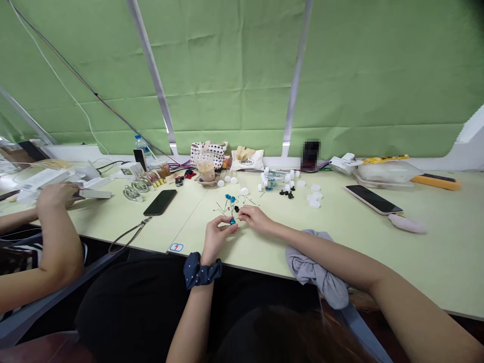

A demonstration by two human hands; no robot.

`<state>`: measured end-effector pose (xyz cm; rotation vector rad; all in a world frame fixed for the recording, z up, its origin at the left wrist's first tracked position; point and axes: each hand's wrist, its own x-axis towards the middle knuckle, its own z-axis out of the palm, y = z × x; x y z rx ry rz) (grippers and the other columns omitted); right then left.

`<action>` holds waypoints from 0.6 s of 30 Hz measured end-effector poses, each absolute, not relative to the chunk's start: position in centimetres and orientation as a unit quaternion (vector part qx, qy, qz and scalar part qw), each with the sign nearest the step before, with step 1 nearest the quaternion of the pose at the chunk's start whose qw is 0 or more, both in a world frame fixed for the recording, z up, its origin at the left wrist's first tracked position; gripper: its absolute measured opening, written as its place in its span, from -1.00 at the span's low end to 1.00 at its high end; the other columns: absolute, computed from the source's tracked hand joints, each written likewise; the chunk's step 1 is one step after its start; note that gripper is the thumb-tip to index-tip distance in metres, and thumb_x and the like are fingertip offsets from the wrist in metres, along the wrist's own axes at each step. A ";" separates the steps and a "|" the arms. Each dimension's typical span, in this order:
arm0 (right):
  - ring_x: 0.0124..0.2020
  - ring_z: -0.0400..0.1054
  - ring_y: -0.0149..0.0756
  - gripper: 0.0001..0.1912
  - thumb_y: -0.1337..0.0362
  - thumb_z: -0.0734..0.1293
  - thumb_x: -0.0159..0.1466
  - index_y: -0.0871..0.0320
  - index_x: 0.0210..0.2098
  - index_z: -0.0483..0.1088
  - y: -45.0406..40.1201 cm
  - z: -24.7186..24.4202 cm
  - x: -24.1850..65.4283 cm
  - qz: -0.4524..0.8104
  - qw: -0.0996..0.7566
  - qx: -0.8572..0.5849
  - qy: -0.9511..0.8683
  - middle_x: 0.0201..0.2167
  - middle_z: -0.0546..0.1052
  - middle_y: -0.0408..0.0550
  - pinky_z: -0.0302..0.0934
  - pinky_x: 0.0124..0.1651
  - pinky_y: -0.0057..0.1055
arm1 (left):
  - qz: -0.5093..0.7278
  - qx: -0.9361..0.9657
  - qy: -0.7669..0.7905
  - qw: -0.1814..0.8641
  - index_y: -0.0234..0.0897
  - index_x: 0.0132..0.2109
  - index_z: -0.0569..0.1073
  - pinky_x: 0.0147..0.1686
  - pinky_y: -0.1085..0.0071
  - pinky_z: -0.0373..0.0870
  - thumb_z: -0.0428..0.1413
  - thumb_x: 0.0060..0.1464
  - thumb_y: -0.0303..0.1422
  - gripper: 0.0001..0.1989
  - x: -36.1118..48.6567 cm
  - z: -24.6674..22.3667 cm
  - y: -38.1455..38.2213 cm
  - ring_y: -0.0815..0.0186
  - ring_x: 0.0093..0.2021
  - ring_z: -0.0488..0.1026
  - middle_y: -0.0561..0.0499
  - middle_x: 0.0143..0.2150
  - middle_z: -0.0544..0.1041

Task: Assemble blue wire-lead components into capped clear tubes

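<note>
"Head view: where are the wearer's two hands working?"

"They are meeting over a pale table (260,252), near its front edge. The left hand (217,233) is coming in from below, the right hand (255,218) from the right."

"What are the left fingers doing?"

"The thumb and forefinger are pinching a shiny blue ball (232,222) at their tips."

"And the right fingers?"

"They are bunching together at the tips. Whether they are gripping something thin, I cannot tell."

"How is the ball lying from each hand?"

"It is sitting right in the left fingertips, so that hand is the nearer. For the right hand it is lying just to the left, and slightly toward the wearer."

"Is anything pointing out of it?"

"A thin dark stem (232,209) is running up from the ball, away from the wearer, and crossing in front of the right fingertips rather than aiming at them. Whether it is standing or leaning, I cannot tell."

"What else is lying close?"

"A small black piece (236,208) is resting just beyond the right fingertips, and some blue beads (228,197) are showing near the stem's far end."
</note>
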<state>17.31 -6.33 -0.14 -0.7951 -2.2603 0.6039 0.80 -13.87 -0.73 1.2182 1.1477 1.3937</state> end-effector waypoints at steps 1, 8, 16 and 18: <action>-0.36 0.24 -0.40 -0.84 0.44 0.22 0.25 0.21 -0.45 0.34 -6.3 -0.3 17.3 0.228 0.329 -0.301 -0.866 -0.44 0.35 -0.12 0.10 -0.24 -0.47 | 0.567 0.497 0.467 0.463 -0.36 -0.28 0.42 -0.24 0.29 0.51 0.34 -0.25 -0.26 -0.61 0.8 -0.8 -13.8 0.24 -0.37 0.56 -0.04 -0.34 0.55; -0.37 0.24 -0.39 -0.84 0.46 0.24 0.25 0.23 -0.46 0.36 -6.8 -0.4 16.8 0.196 0.338 -0.326 -0.861 -0.45 0.33 -0.11 0.13 -0.24 -0.46 | 0.559 0.508 0.470 0.456 -0.36 -0.31 0.41 -0.31 0.33 0.51 0.33 -0.23 -0.29 -0.65 0.8 -1.0 -13.7 0.24 -0.39 0.56 -0.01 -0.38 0.52; -0.33 0.31 -0.38 -0.90 0.42 0.31 0.21 0.23 -0.36 0.50 -7.0 -0.1 16.7 0.199 0.365 -0.314 -0.853 -0.34 0.36 -0.03 0.23 -0.23 -0.41 | 0.577 0.491 0.479 0.444 -0.37 -0.31 0.41 -0.33 0.33 0.51 0.33 -0.23 -0.27 -0.64 0.8 -0.8 -13.8 0.25 -0.41 0.55 -0.03 -0.34 0.50; -0.40 0.34 -0.42 -0.87 0.41 0.29 0.22 0.22 -0.31 0.51 -6.9 -0.2 16.8 0.241 0.368 -0.306 -0.844 -0.32 0.38 -0.03 0.27 -0.27 -0.42 | 0.584 0.485 0.481 0.437 -0.37 -0.30 0.42 -0.32 0.32 0.51 0.33 -0.23 -0.26 -0.63 0.8 -0.8 -13.8 0.25 -0.41 0.55 -0.03 -0.33 0.49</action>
